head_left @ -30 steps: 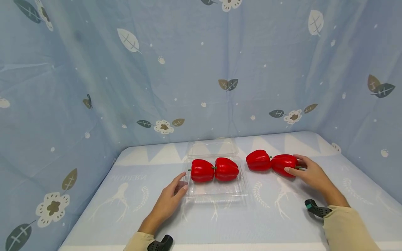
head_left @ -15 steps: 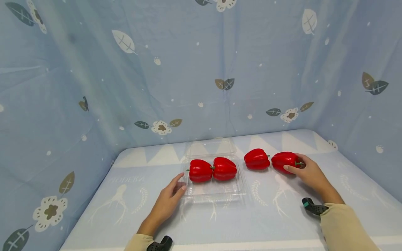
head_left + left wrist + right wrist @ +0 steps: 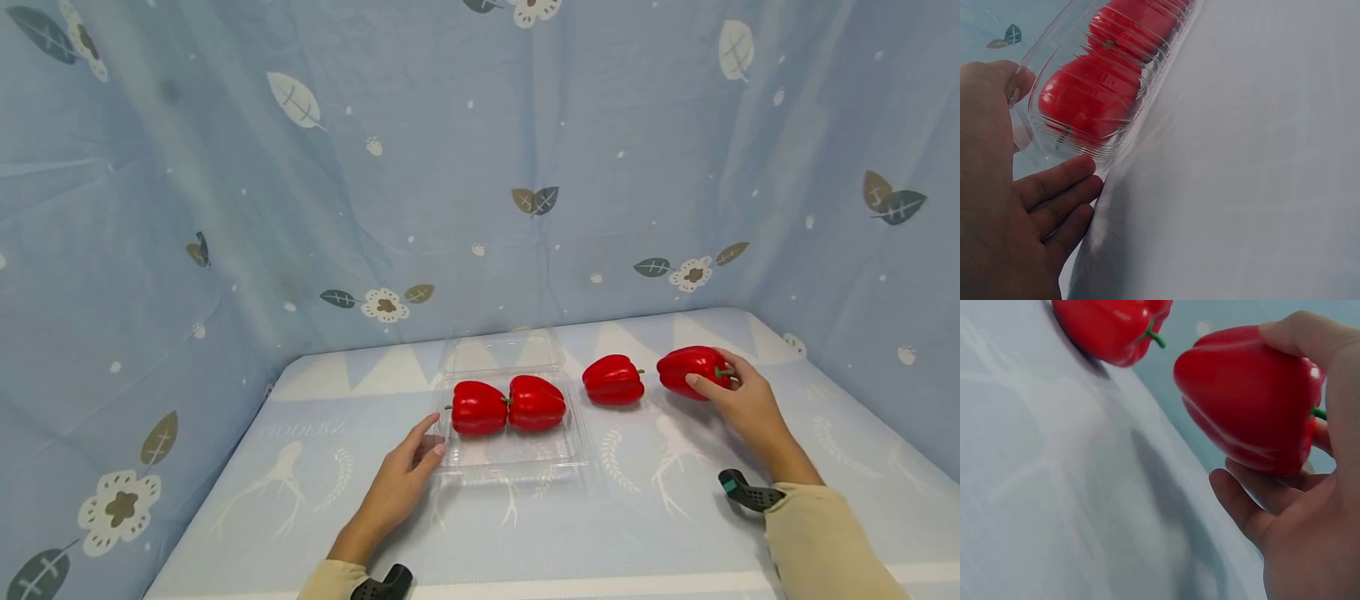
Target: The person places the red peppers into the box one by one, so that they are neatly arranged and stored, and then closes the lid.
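My right hand (image 3: 750, 408) grips a red bell pepper (image 3: 692, 372) by its stem end, thumb on the near side. In the right wrist view this held bell pepper (image 3: 1250, 400) is raised off the table, its shadow apart on the cloth. A clear plastic clamshell box (image 3: 510, 454) stands with its lid folded back. Inside lie two red bell peppers, a left one (image 3: 478, 408) and a right one (image 3: 537, 404). My left hand (image 3: 401, 475) rests at the box's left edge, fingers loosely extended; in the left wrist view its thumb (image 3: 1021, 81) overlaps the rim.
Another red bell pepper (image 3: 612, 380) lies on the table between the box and my right hand. The transparent lid (image 3: 502, 352) lies toward the back curtain (image 3: 450, 167). A pale patterned cloth (image 3: 300, 517) covers the table.
My right hand has lifted its bell pepper and moved it slightly up and right, away from the neighbouring one. The left hand and the box have kept their places; the head view shifted slightly.
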The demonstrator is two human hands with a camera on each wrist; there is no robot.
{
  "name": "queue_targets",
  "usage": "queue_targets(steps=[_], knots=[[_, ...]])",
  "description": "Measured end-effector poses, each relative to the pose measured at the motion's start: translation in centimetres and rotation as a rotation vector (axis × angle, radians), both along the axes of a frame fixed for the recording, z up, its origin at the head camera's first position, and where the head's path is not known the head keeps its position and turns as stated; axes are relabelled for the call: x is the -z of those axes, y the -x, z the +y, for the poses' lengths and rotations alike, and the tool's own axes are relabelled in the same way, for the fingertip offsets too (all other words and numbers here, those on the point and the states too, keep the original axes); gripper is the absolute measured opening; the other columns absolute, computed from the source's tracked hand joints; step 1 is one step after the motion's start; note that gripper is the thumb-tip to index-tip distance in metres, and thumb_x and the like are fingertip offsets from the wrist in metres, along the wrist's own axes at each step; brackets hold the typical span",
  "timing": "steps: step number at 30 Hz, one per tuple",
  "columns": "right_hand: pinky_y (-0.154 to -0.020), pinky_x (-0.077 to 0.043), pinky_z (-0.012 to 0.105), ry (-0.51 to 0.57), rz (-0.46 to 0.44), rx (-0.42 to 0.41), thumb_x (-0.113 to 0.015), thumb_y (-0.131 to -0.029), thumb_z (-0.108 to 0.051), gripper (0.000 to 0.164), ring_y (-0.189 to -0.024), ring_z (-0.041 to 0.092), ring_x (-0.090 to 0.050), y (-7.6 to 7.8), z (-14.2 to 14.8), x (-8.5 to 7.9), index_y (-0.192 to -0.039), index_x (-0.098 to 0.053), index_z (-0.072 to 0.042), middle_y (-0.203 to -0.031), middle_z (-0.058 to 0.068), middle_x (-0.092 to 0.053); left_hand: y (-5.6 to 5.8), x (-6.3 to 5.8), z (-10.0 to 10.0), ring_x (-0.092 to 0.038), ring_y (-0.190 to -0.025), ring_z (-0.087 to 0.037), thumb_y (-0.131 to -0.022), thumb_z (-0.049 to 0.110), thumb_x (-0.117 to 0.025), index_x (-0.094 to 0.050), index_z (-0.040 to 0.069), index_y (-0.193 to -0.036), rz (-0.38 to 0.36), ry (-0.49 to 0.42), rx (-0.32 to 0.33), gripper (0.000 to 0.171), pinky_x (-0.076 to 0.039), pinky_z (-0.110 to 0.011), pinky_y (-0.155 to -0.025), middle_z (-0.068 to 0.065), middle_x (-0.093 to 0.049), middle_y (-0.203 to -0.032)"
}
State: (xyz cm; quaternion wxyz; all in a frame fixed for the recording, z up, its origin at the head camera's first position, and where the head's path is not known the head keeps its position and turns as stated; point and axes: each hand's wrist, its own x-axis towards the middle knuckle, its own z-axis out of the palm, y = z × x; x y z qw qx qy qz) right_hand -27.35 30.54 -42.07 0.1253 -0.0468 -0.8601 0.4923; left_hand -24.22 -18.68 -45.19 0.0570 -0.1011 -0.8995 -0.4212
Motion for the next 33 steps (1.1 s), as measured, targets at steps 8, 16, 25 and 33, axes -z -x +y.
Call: queue_targets(steps=[8,16,25,33], knots=[[-0.081,-0.053,0.018,0.075,0.085,-0.02,-0.064,-0.096,-0.048,0.087,-0.131,0.042,-0.037,-0.2,-0.9,-0.9,-0.16,-0.021,-0.008,-0.151,0.024,-0.036,0.0,0.2,-0.1,-0.061,-0.117,-0.027,-0.104,0.035,-0.055,-0.041,0.025,-0.153,0.008,-0.001,0.007,0.053,-0.047,-0.054,-0.101,-0.007,-0.065,-0.127],[-0.081,-0.053,0.016,0.433,0.191,-0.146,-0.067,-0.098,-0.029,0.071,-0.11,0.007,-0.053,-0.2,-2.3,-1.4,-0.155,-0.031,-0.009,-0.131,0.001,-0.05,-0.1,0.1,0.0,-0.061,-0.117,-0.027,-0.104,0.035,-0.055,-0.041,0.026,-0.153,0.004,-0.001,0.005,0.053,-0.046,-0.054,-0.102,-0.007,-0.065,-0.127],[-0.083,-0.054,0.019,0.474,0.217,-0.226,-0.069,-0.097,-0.022,0.069,-0.114,0.01,-0.052,-0.3,-4.1,-2.1,-0.156,-0.035,-0.013,-0.134,0.003,-0.046,0.0,-0.2,0.0,-0.061,-0.117,-0.027,-0.104,0.033,-0.055,-0.041,0.025,-0.153,0.007,-0.005,0.009,0.052,-0.047,-0.053,-0.102,-0.006,-0.066,-0.127],[-0.088,-0.052,0.019,0.48,0.198,-0.318,-0.065,-0.099,-0.018,0.07,-0.118,0.01,-0.051,-0.8,-6.1,-3.3,-0.159,-0.029,-0.015,-0.141,0.005,-0.044,-0.1,0.0,0.0,-0.061,-0.119,-0.028,-0.104,0.033,-0.055,-0.041,0.027,-0.154,-0.005,-0.013,0.005,0.052,-0.046,-0.054,-0.102,-0.006,-0.065,-0.128]])
